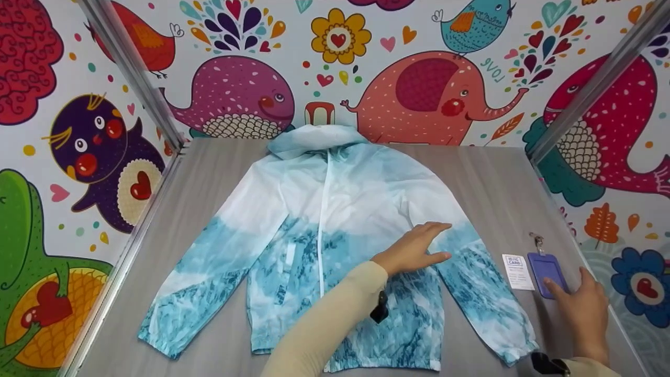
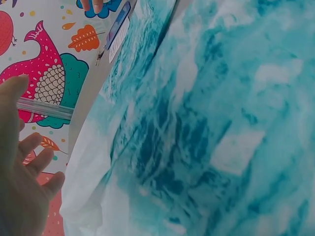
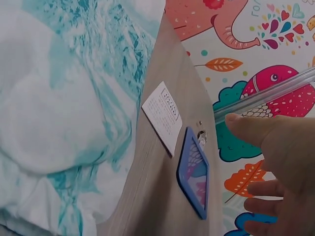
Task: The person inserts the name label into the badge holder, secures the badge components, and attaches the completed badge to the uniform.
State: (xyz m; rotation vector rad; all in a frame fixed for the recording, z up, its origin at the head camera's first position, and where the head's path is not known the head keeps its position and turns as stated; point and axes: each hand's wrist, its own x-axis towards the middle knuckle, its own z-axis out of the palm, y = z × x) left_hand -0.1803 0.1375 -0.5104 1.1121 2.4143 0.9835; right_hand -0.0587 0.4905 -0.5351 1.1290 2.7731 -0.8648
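While both hands are empty, the jacket (image 1: 356, 199) lies flat and unfolded on the tabletop (image 1: 209, 167).
Progress, by my reading: jacket spread out; card (image 1: 518, 272) beside the badge holder (image 1: 542, 266), not inside it; nothing picked up. Left hand (image 1: 411, 251) reaches across the jacket front, fingers extended, thumb spread. Right hand (image 1: 583, 309) hovers by the holder, thumb wide of fingers; right wrist view shows it clear.
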